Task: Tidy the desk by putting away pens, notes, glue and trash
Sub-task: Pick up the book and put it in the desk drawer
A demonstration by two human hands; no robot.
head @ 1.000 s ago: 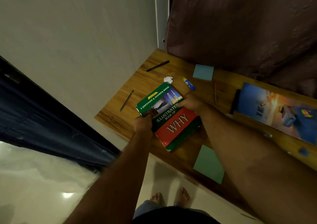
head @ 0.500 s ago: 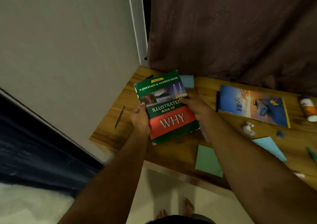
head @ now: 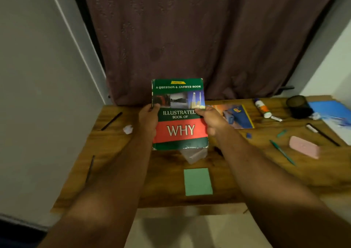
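Note:
I hold a green and red book (head: 179, 115) titled "Illustrated Book of WHY" upright above the wooden desk (head: 133, 171). My left hand (head: 149, 119) grips its left edge and my right hand (head: 211, 119) grips its right edge. On the desk lie a green sticky note (head: 198, 181), a crumpled white paper ball (head: 128, 129), two dark pens at the left (head: 111, 121) (head: 90, 168), a teal pen (head: 282, 152), a glue bottle (head: 262, 108) and a dark pen at the right (head: 323, 134). A clear wrapper (head: 193, 155) lies just below the book.
A black mesh pen cup (head: 298, 106) stands at the back right beside a blue book (head: 334, 116). Another blue and orange booklet (head: 236, 116) lies behind my right hand. A pink eraser (head: 304, 146) sits at the right. A dark curtain (head: 199, 39) hangs behind the desk.
Both hands have lifted the book off the desk and turned it upright. My view has swung right, bringing the desk's right side into sight.

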